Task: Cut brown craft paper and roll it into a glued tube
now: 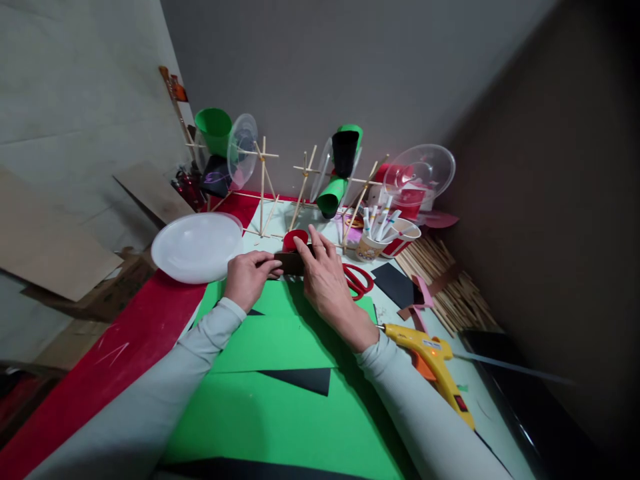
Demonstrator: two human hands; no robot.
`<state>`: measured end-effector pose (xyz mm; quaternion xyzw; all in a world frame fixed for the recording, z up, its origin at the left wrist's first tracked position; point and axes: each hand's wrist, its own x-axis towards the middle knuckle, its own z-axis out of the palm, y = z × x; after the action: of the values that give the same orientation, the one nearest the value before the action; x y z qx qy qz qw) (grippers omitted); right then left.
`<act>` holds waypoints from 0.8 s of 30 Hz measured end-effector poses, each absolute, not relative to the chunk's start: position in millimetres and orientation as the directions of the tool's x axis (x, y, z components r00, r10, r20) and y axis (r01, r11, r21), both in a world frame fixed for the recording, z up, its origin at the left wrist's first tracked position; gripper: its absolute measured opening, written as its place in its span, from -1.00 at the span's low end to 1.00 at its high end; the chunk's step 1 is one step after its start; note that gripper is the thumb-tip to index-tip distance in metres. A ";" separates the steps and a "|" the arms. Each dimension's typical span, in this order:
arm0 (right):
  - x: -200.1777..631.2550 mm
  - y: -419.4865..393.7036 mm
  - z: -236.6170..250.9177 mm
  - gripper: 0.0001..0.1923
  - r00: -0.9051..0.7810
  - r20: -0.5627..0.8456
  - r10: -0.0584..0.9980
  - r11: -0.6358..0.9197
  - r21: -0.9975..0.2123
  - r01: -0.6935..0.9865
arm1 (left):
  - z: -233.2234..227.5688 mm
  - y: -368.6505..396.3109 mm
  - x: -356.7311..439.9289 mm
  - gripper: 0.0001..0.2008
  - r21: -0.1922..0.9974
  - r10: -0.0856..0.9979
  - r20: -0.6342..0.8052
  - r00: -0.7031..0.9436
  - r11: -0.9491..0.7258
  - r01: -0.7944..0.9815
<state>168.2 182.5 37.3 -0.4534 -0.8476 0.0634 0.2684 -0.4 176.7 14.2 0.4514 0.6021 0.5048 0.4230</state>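
Observation:
A dark strip [289, 264], perhaps foam sheet or card, is stretched between my two hands above the far edge of the green sheets [280, 343]. Its left end is pinched between the thumb and fingers of my left hand [249, 277]. My right hand [327, 283] grips the other end, with its fingers lying across the strip and its thumb hidden. Just behind the strip is a red round piece [295, 240], partly covered by my fingers. Red-handled scissors [358, 281] lie beside my right hand, their blades out of sight.
A yellow glue gun [425, 350] lies by my right forearm. Cups of white sticks [383, 230] and bundled wooden sticks [445, 283] are at right. Stick frames [263, 180] bearing green cups [214, 130] and clear discs stand behind. A white lid [197, 248] sits left.

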 end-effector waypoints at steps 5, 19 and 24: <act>168.4 185.6 35.0 -0.29 -0.506 0.388 0.771 0.620 -0.274 0.735 | 13.4 176.2 -0.5 -0.74 0.991 0.973 -0.043 -0.225 0.070 0.113; 167.8 186.0 29.8 -0.31 -0.507 0.396 0.765 0.634 -0.326 0.701 | 11.3 177.0 -1.9 -0.73 0.994 0.974 -0.032 -0.225 0.054 0.092; 179.4 181.9 45.9 -0.25 -0.470 0.440 0.765 0.641 -0.452 0.620 | 18.5 174.4 -0.4 -0.72 0.993 0.972 -0.023 -0.235 0.049 0.106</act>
<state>179.4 181.9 45.9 -0.4075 -0.8496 0.1155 0.3141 -0.4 174.4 18.5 0.4558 0.5910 0.5177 0.4183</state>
